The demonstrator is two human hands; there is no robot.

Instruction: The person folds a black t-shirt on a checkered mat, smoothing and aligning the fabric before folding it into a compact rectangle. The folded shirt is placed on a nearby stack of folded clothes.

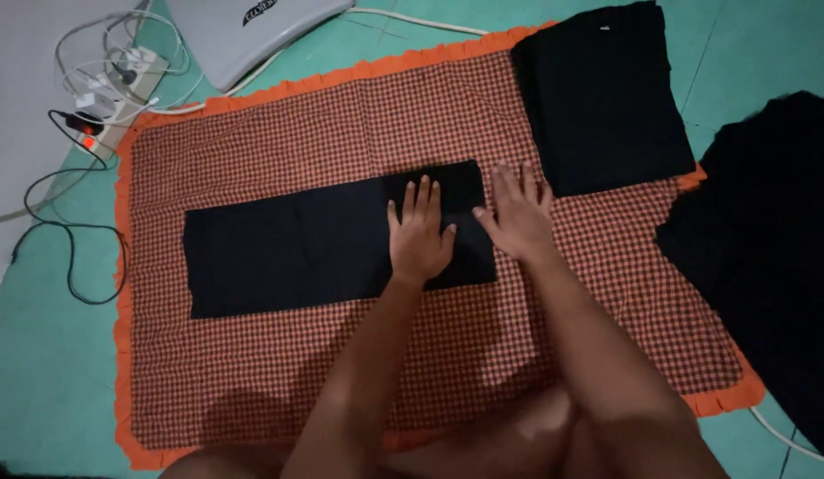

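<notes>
While kneeling over an orange-frilled red-and-black checked cloth mat (279, 372), a person is pressing both hands flat, fingers spread: left hand (419, 236) on the long folded black fabric strip (288, 248) at frame centre, right hand (517, 215) at its right end. Smoothing appears underway w/ the fold; next move prob. needs a grip on that end. Folded black garment (603, 98) is lying upper right.

a home floor: checked mat (279, 355), power strip (106, 106).
</notes>
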